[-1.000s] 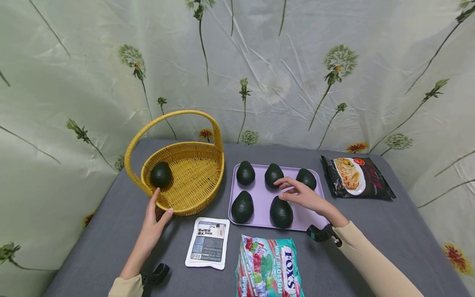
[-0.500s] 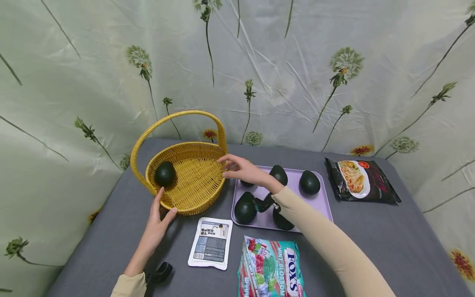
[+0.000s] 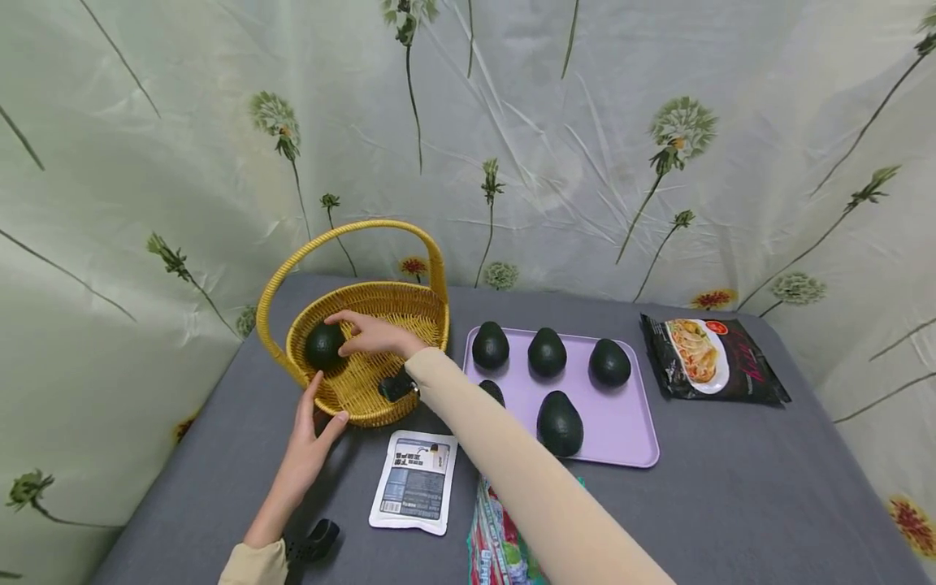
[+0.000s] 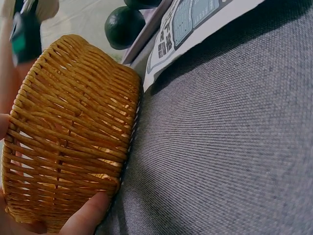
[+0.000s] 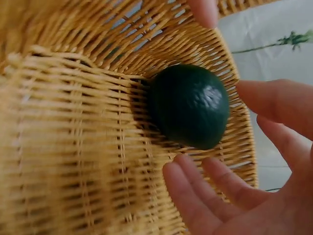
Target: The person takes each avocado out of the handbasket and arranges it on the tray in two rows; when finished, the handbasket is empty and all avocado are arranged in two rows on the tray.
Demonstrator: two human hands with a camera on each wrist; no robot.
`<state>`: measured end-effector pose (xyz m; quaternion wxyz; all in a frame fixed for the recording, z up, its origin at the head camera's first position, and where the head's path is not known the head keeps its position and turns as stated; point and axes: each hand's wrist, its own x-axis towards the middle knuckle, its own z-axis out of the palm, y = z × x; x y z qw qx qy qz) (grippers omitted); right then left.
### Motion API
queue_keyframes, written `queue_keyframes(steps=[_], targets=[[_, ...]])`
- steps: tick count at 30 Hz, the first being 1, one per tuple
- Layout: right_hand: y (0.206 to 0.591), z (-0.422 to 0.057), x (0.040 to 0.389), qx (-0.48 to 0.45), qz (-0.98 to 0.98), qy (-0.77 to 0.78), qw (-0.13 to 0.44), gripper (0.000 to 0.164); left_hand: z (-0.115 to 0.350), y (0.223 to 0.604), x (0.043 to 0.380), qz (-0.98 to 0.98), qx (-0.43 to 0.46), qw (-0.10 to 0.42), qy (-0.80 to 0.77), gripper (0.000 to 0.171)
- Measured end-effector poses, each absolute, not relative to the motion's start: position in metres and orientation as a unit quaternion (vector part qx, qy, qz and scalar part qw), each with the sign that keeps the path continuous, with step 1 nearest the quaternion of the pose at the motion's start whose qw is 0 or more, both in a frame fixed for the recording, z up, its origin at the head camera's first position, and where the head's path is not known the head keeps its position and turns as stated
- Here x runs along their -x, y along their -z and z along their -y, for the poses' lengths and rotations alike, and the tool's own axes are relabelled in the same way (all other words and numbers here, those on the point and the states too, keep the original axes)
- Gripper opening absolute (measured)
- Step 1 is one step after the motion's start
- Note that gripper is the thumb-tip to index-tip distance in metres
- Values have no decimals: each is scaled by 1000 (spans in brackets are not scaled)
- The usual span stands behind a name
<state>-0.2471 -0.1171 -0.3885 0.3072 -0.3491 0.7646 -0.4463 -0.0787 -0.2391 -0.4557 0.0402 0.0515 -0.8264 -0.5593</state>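
Note:
A yellow wicker basket [image 3: 395, 301] with a tall handle stands at the left of the table. My left hand [image 3: 310, 443] holds its near-left rim; in the left wrist view the fingertips lie against the woven wall. A dark green avocado [image 5: 190, 107] lies inside, by the basket's left wall. Over the basket is my right hand [image 3: 373, 335], its spread fingers around the avocado. The right wrist view shows a gap between those fingertips and the avocado. More avocados [image 3: 546, 353] sit on a lilac tray [image 3: 621, 431] to the right; my right forearm partly hides one.
A white pouch [image 3: 414, 483] lies in front of the basket. My right sleeve [image 3: 512, 455] covers part of a teal and red candy bag [image 3: 497, 536] at the front edge. A black noodle packet [image 3: 712, 357] lies at the back right. A floral curtain [image 3: 563, 162] hangs behind.
My right hand has swung left from above the tray, across the basket's right rim, to the avocado in the basket. The left hand stays at the rim.

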Motion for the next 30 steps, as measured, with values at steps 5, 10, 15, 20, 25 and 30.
queue_keyframes(steps=[5,10,15,20,25,30], targets=[[398,137,246,340,-775,432,313,58,238,455,78,827,-48,39,559,75],[402,143,242,321,-780,432,318,57,236,456,80,824,-47,37,563,76],[402,142,240,264,-764,494,320,42,237,457,83,821,-51,33,568,75],[403,143,240,260,-762,498,322,40,238,455,82,821,-49,34,568,75],[403,144,238,277,-759,487,332,44,238,454,80,823,-52,32,565,76],[404,140,236,270,-752,501,332,35,239,454,78,824,-56,30,563,77]])
